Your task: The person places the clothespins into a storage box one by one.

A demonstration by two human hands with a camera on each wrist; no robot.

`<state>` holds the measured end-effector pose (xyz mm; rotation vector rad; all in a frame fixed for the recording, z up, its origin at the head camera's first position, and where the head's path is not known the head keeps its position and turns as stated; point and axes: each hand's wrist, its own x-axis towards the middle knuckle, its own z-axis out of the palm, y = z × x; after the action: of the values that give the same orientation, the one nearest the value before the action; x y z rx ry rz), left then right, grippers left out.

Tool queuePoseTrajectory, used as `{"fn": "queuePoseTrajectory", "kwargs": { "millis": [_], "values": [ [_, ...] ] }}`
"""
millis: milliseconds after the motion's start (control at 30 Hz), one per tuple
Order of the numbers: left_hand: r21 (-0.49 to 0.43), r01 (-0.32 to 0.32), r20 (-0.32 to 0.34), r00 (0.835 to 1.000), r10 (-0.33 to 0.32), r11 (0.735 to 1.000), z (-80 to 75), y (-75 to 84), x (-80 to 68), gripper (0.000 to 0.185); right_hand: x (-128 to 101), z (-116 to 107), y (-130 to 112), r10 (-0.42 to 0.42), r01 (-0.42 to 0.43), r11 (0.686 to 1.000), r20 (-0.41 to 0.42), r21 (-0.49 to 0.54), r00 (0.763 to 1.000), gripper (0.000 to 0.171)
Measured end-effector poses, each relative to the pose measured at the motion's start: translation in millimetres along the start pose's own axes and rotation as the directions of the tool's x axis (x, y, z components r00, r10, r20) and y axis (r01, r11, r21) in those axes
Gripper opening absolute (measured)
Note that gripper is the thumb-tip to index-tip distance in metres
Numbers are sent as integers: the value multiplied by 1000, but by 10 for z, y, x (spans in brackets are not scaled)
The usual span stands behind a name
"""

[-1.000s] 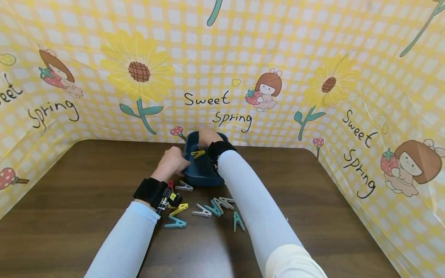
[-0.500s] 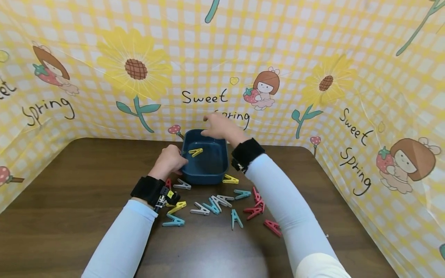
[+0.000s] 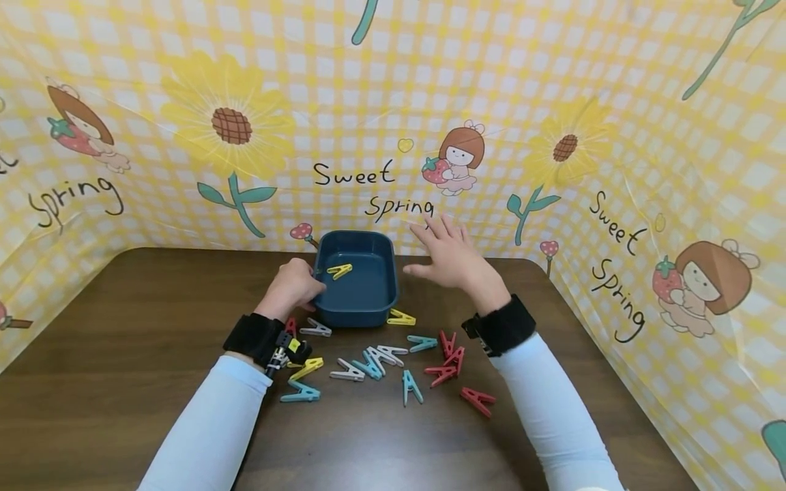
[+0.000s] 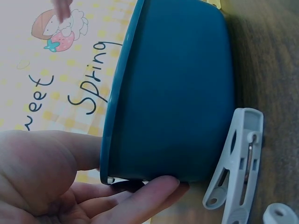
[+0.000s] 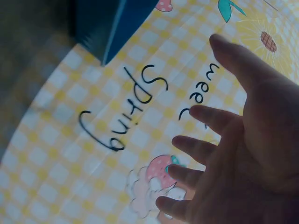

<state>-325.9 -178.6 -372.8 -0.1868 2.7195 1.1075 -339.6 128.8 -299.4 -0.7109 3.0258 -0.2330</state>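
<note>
The dark blue plastic tub [image 3: 356,286] is held at its rim by the left hand [image 3: 293,286], fingers curled. 1 yellow plastic peg [image 3: 339,271] is already inside. The right hand [image 3: 451,258] is spread open and holds nothing, and many coloured pegs [image 3: 393,358] are left on the brown wooden desk [image 3: 123,354].

The tub [image 3: 356,300] sits just right of the left hand's fingers [image 3: 310,290] and left of the right hand's fingers [image 3: 439,232]; one clip [image 3: 340,271] lies in it, other clips [image 3: 374,361] lie before it on the surface [image 3: 123,341].
</note>
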Motion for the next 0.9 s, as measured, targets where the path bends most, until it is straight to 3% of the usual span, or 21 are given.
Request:
{"fn": "queuePoseTrajectory", "kwargs": {
  "millis": [200, 433, 567, 900],
  "values": [
    [9, 5, 0, 1000, -5, 1000, -10, 6, 8, 37, -159, 250, 73, 30, -31, 1000, 73, 6, 997, 89],
    [15, 4, 6, 1000, -4, 1000, 8, -15, -2, 35, -117, 549, 5, 69, -65, 998, 215, -23, 974, 79],
    [25, 14, 16, 1000, -15, 1000, 4, -38, -19, 36, -73, 697, -67, 66, -60, 998, 253, -30, 965, 71],
    [32, -7, 11, 1000, 6, 999, 14, -8, 26, 33, 5, 844, -144, -41, 58, 997, 266, -53, 963, 33]
  ]
}}
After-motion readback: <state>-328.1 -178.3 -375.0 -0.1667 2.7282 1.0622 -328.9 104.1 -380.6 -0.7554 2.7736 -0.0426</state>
